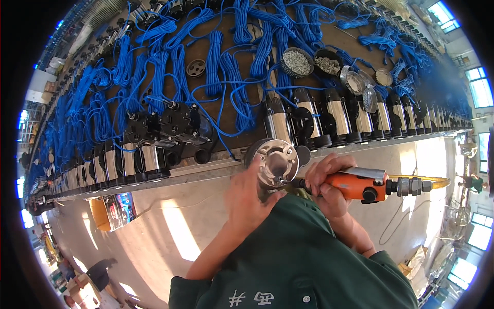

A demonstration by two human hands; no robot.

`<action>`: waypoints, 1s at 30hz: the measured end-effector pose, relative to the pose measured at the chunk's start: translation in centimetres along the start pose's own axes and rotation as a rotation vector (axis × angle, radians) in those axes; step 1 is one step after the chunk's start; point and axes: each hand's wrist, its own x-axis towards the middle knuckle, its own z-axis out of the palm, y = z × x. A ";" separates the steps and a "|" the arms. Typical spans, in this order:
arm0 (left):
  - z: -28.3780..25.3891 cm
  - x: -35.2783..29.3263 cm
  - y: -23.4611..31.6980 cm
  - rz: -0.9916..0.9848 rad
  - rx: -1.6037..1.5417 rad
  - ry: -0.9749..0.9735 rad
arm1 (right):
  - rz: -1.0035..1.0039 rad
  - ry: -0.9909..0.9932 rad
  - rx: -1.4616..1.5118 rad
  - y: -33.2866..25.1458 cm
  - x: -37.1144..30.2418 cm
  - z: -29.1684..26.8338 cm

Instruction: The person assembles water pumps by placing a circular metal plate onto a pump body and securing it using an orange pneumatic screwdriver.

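Note:
A submersible pump's round metal end (294, 164), with a ring of recesses and a central opening, faces me at the table's front edge. My left hand (244, 195) is curled against its left side, the thumb by the lower rim; motion blurs the fingers a little. My right hand (329, 185) is wrapped around an orange air screwdriver (355, 184). The tool lies sideways, its tip pointing left at the lower right rim of the metal end. Its rear fitting joins a yellow hose (440, 183).
Rows of steel-bodied pumps (337, 114) line the table edge on both sides. Coiled blue cables (213, 64) cover the tabletop. Two bowls of small metal parts (297, 62) stand at the back right, beside metal strainers (355, 81). An open carton (100, 213) sits on the floor at left.

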 end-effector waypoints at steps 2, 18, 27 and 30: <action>0.2 0.5 -0.9 0.251 0.204 0.298 | -0.033 -0.123 -0.051 0.1 0.2 -0.1; 2.2 2.4 0.2 0.358 0.237 0.143 | 0.276 0.043 -0.102 -6.1 2.5 -0.5; 4.5 4.5 6.5 0.183 0.732 -0.079 | 0.505 1.129 0.486 0.2 12.9 -33.1; 4.1 4.9 7.6 0.130 0.854 -0.190 | 0.761 1.225 0.577 4.9 13.9 -41.7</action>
